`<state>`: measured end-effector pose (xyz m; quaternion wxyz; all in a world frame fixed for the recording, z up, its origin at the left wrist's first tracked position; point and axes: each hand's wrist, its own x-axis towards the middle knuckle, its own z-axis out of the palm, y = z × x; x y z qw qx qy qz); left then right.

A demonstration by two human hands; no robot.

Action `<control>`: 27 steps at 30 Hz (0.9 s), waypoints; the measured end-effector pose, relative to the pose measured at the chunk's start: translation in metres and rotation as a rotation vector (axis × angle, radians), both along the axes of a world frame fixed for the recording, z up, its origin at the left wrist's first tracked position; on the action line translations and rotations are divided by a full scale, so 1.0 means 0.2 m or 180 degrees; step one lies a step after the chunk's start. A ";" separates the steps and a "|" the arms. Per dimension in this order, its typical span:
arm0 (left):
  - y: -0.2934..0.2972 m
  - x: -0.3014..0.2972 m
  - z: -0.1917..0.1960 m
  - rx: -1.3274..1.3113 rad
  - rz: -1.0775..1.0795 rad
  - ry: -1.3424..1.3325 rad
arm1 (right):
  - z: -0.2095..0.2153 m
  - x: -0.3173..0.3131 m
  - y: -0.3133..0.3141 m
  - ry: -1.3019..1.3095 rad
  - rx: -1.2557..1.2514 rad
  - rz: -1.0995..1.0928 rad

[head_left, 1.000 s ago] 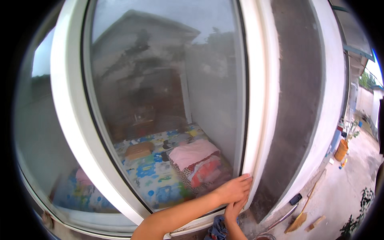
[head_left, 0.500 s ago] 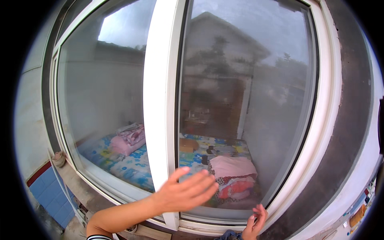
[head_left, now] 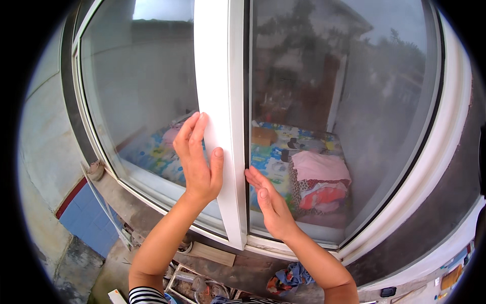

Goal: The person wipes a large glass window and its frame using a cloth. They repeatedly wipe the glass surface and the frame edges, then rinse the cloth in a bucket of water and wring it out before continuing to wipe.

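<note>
The white window mullion [head_left: 223,101] stands upright between two glass panes, straight ahead of you. Your left hand [head_left: 198,157] lies spread and flat against its face; your right hand [head_left: 268,202], open with fingers together, presses the right pane [head_left: 344,101] at the mullion's edge. Judged step: bracing the sash to slide it, which calls for an even sideways push.

Our left hand [head_left: 197,162] lies on the window post [head_left: 223,101], our right hand [head_left: 271,205] on the pane [head_left: 344,101] just right of it.
</note>
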<state>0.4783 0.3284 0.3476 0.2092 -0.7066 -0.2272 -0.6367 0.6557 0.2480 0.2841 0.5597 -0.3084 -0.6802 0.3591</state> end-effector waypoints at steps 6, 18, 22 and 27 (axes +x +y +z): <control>0.11 0.03 -0.08 0.0321 0.0033 -0.0083 | -0.04 -0.02 -0.02 0.0012 0.0290 0.0155; 0.11 0.06 -0.04 0.0420 0.0152 -0.0027 | -0.02 0.03 0.03 0.0291 -0.0023 0.0151; 0.14 0.04 -0.04 0.0465 0.0127 -0.0021 | -0.02 0.02 0.00 -0.0041 -0.0071 0.0002; 0.13 0.04 -0.05 0.0495 0.0119 0.0011 | -0.10 -0.01 -0.01 0.0143 0.0129 0.0142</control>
